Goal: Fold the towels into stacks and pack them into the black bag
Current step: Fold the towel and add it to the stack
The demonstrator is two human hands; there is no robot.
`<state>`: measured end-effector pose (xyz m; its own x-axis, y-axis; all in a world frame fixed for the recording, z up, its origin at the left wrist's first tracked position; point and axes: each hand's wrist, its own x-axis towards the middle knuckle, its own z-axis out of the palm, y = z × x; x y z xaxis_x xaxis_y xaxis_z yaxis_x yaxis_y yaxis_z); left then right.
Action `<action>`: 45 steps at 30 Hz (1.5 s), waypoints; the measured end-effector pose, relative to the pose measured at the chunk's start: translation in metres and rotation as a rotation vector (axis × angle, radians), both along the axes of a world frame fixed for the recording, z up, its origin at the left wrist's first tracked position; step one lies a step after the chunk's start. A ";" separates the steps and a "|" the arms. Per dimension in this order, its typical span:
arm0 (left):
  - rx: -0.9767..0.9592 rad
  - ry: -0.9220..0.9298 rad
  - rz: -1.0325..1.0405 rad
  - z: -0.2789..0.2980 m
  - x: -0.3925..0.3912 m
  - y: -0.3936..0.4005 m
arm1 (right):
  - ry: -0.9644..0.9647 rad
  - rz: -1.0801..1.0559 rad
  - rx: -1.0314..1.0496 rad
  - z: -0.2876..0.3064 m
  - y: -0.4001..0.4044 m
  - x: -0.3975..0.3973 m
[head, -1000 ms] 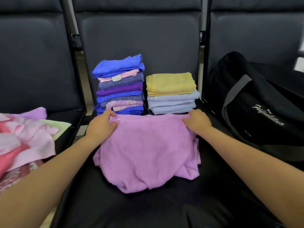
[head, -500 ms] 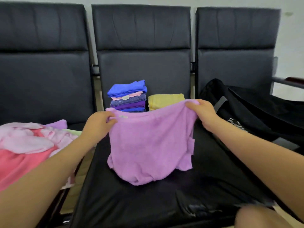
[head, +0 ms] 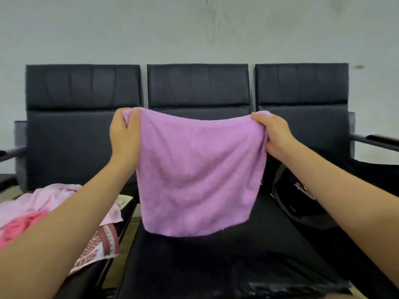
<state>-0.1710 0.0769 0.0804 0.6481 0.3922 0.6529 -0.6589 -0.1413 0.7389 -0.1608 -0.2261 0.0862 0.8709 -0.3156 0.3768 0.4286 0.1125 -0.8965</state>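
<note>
A lilac towel hangs spread in the air above the middle seat. My left hand pinches its top left corner and my right hand pinches its top right corner. Its lower edge hangs free just above the seat cushion. The black bag lies on the right seat, partly behind my right forearm. The folded towel stacks at the back of the middle seat are hidden behind the held towel.
A heap of unfolded pink, red and patterned towels covers the left seat. Three black chairs stand in a row against a pale wall. Armrests stick out at both ends.
Both hands lifted the lilac towel from the seat up to chest height and stretched it flat. The view tilted upward, and the towel now hides the folded stacks.
</note>
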 end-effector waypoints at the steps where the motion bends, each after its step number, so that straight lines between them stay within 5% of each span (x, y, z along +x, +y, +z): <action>1: -0.056 0.054 -0.051 0.006 -0.003 0.000 | 0.026 0.062 0.021 0.003 -0.002 0.000; 5: -0.243 0.379 -0.288 0.007 0.009 0.009 | 0.180 0.175 0.089 0.002 -0.010 0.003; 11: -0.138 0.598 -0.206 -0.068 0.050 0.019 | 0.514 0.074 -0.015 -0.056 -0.014 0.010; 18: 0.782 0.630 0.041 -0.167 0.089 0.035 | 0.532 -0.137 -0.542 -0.175 -0.026 0.026; 22: 0.982 0.623 0.105 -0.181 0.105 0.033 | 0.589 -0.225 -0.808 -0.210 -0.036 0.043; 27: 0.953 0.684 0.134 -0.197 0.129 0.028 | 0.588 -0.263 -0.902 -0.221 -0.037 0.065; 37: 0.775 0.650 0.287 -0.222 0.164 0.021 | 0.542 -0.333 -0.716 -0.238 -0.041 0.118; 45: 0.750 0.774 0.182 -0.227 0.163 0.007 | 0.576 -0.459 -0.800 -0.241 -0.032 0.122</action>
